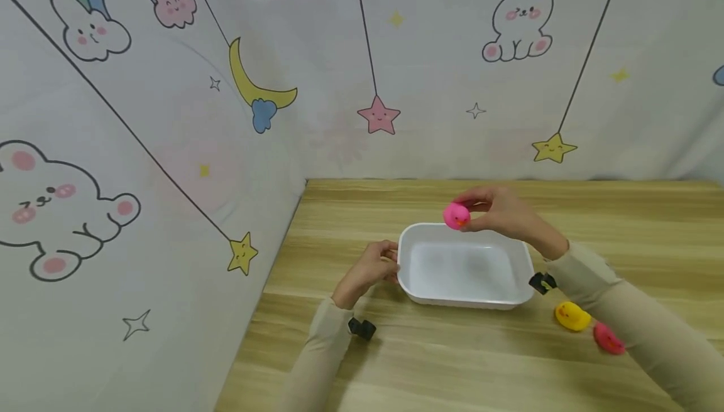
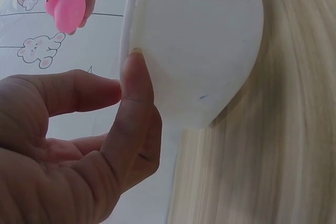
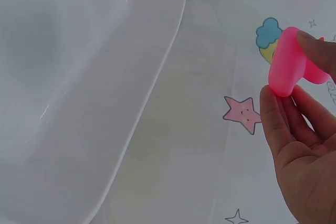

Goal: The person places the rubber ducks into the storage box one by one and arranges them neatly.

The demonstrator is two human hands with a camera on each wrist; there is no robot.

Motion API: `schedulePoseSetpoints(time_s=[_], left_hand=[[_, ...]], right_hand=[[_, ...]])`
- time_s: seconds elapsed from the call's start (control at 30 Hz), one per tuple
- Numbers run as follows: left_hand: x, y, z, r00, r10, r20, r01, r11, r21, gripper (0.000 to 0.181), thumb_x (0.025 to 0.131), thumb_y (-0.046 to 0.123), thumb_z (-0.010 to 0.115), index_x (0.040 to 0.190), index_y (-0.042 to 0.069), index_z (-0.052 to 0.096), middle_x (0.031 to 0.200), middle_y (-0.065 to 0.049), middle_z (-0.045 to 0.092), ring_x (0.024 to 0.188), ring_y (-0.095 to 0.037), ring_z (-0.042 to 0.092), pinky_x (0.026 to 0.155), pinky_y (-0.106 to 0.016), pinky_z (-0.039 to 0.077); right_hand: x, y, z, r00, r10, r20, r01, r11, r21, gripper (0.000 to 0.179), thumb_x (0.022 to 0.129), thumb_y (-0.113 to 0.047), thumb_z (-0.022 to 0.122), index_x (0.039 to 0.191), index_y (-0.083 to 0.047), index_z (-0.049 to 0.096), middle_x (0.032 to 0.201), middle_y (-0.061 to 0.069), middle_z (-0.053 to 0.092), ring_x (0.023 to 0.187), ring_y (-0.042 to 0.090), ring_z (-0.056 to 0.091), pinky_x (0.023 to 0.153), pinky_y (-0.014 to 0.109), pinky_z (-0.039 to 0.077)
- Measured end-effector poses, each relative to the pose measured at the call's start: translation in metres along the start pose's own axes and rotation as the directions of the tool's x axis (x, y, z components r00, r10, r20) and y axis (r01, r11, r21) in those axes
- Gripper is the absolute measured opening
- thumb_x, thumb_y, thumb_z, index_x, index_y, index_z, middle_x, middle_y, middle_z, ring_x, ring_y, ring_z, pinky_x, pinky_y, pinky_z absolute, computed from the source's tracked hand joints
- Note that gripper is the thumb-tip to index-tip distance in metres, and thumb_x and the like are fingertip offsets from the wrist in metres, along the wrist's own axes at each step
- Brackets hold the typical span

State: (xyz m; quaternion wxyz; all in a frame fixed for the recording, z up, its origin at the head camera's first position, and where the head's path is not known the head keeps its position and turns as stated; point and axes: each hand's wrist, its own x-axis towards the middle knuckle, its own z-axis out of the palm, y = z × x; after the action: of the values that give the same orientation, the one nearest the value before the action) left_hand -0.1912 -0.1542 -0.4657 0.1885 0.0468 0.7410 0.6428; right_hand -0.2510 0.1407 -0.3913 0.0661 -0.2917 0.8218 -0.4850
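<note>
My right hand (image 1: 503,214) pinches a pink rubber duck (image 1: 455,216) between thumb and fingers, over the far rim of a white plastic basin (image 1: 464,274). In the right wrist view the duck (image 3: 286,64) is held at its body by the fingertips, beside the basin's wall (image 3: 131,124). At the basin's left end, my left hand (image 1: 370,271) holds the edge. The left wrist view has its fingers (image 2: 137,77) against the outer wall and rim. Nothing lies inside the basin.
A yellow rubber duck (image 1: 572,316) and a darker pink duck (image 1: 609,338) lie on the wood-grain table (image 1: 452,362), right of the basin, close to the right forearm. White cloth (image 1: 328,85) printed with stars and bunnies hangs behind and to the left.
</note>
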Motion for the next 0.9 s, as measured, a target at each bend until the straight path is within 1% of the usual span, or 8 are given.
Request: schedulePoseSetpoints(time_s=[0.07,0.2,0.23,0.33,0.4,0.57,0.73,0.9], left_hand=[[0.0,-0.001,-0.001,1.0,0.002,0.005,-0.002,1.0,0.005,0.049,0.084,-0.016,0.055,0.132,-0.02,0.048,0.094,-0.014,0.053,0.064,-0.016,0.058,0.058,-0.024,0.061],[-0.001,-0.001,-0.001,1.0,0.015,0.01,-0.015,1.0,0.018,0.049,0.084,-0.016,0.056,0.132,-0.019,0.048,0.097,-0.019,0.055,0.066,-0.017,0.059,0.06,-0.027,0.063],[-0.001,-0.001,-0.001,1.0,0.014,0.009,-0.014,1.0,0.017,0.049,0.084,-0.016,0.056,0.132,-0.019,0.049,0.098,-0.019,0.055,0.066,-0.017,0.059,0.06,-0.027,0.063],[-0.001,0.0,-0.001,1.0,0.009,0.001,-0.009,1.0,0.011,0.048,0.085,-0.016,0.056,0.132,-0.019,0.049,0.097,-0.019,0.055,0.067,-0.017,0.059,0.06,-0.027,0.063],[-0.001,-0.001,0.0,1.0,0.007,-0.002,-0.007,1.0,0.009,0.048,0.084,-0.016,0.056,0.132,-0.019,0.049,0.097,-0.018,0.056,0.067,-0.017,0.059,0.06,-0.026,0.062],[0.0,-0.002,-0.001,1.0,0.008,0.011,-0.008,1.0,0.015,0.049,0.084,-0.015,0.056,0.132,-0.02,0.049,0.102,-0.026,0.056,0.068,-0.019,0.059,0.063,-0.03,0.064],[0.001,-0.006,-0.001,1.0,0.004,0.013,-0.004,1.0,-0.002,0.049,0.084,-0.016,0.056,0.132,-0.02,0.049,0.103,-0.028,0.056,0.069,-0.021,0.06,0.061,-0.028,0.063],[0.0,-0.005,-0.002,1.0,0.013,0.01,-0.013,1.0,-0.007,0.049,0.083,-0.015,0.056,0.132,-0.02,0.048,0.103,-0.029,0.056,0.069,-0.021,0.06,0.062,-0.028,0.063]], right_hand=[[0.004,0.001,0.005,1.0,0.009,0.014,-0.009,1.0,0.015,0.047,0.078,-0.006,0.087,0.122,0.002,0.07,0.117,0.014,0.069,0.105,0.03,0.068,0.09,0.036,0.06],[0.012,0.004,0.014,0.999,0.016,0.028,-0.016,1.0,0.002,0.049,0.078,-0.004,0.086,0.123,0.004,0.068,0.117,0.015,0.069,0.107,0.032,0.068,0.092,0.037,0.06],[0.014,0.005,0.016,0.999,0.014,0.032,-0.014,1.0,-0.005,0.049,0.078,-0.004,0.086,0.123,0.004,0.068,0.117,0.015,0.069,0.107,0.031,0.067,0.092,0.035,0.059],[0.019,0.008,0.023,0.999,0.002,0.044,-0.002,1.0,-0.009,0.049,0.077,-0.002,0.086,0.122,0.004,0.068,0.116,0.015,0.069,0.106,0.031,0.068,0.092,0.037,0.059],[0.021,0.01,0.026,0.999,0.0,0.054,-0.001,1.0,0.001,0.049,0.077,-0.001,0.086,0.122,0.004,0.068,0.116,0.015,0.069,0.106,0.032,0.067,0.094,0.042,0.059],[0.026,0.017,0.034,0.997,-0.005,0.074,0.002,0.999,0.033,0.046,0.077,0.001,0.085,0.12,0.004,0.068,0.115,0.016,0.068,0.106,0.034,0.067,0.095,0.053,0.056],[0.03,0.026,0.043,0.994,-0.028,0.105,0.02,0.997,0.07,0.043,0.077,0.001,0.084,0.118,0.004,0.068,0.113,0.015,0.068,0.103,0.033,0.068,0.095,0.051,0.058],[0.038,0.035,0.052,0.992,-0.049,0.12,0.041,0.997,0.071,0.043,0.076,0.001,0.084,0.116,0.005,0.069,0.109,0.015,0.07,0.1,0.031,0.069,0.092,0.048,0.059]])
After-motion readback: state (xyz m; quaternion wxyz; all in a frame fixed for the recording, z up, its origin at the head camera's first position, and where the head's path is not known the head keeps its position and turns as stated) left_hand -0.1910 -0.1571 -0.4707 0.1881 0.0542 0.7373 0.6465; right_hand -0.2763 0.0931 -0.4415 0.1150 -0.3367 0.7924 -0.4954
